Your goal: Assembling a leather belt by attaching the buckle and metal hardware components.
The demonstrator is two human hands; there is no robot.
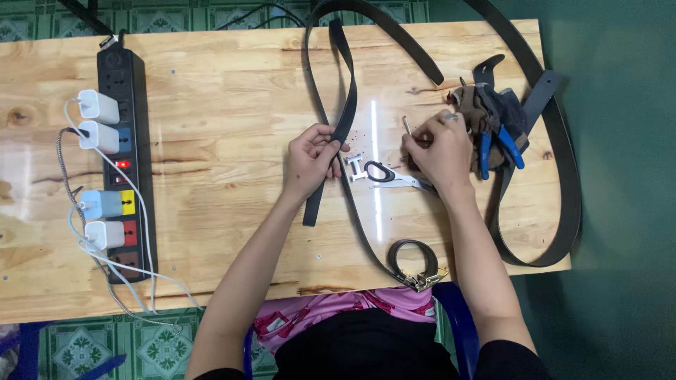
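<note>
From the camera on my head I look straight down on a wooden surface (pixel 225 91). My left hand (pixel 310 160) is closed around a dark belt (pixel 345 105); the thumb and the fingers pinch the strap near its free end, and this end lies flat on the wood just below my hand. From my grip the belt goes far up to the far edge, makes a loop there and comes back down past my hand to the near edge, where it ends in a small coil with a metal buckle (pixel 421 280).

My right hand (pixel 440 149) is also closed. It holds a thin metal pin (pixel 407 125) between the fingertips, and the pin points up and away from me. Between my two hands lie a small white metal piece (pixel 354 167) and a pair of scissors (pixel 387 174) with black handles; the blades go under my right hand.

To the right of this hand there is a pile of brown and dark leather pieces, with a pair of pliers (pixel 501 144) with blue handles on it. A second dark belt (pixel 563 176) curves around this pile.

On the left side lies a black power strip (pixel 125 165) with several white chargers in it.
</note>
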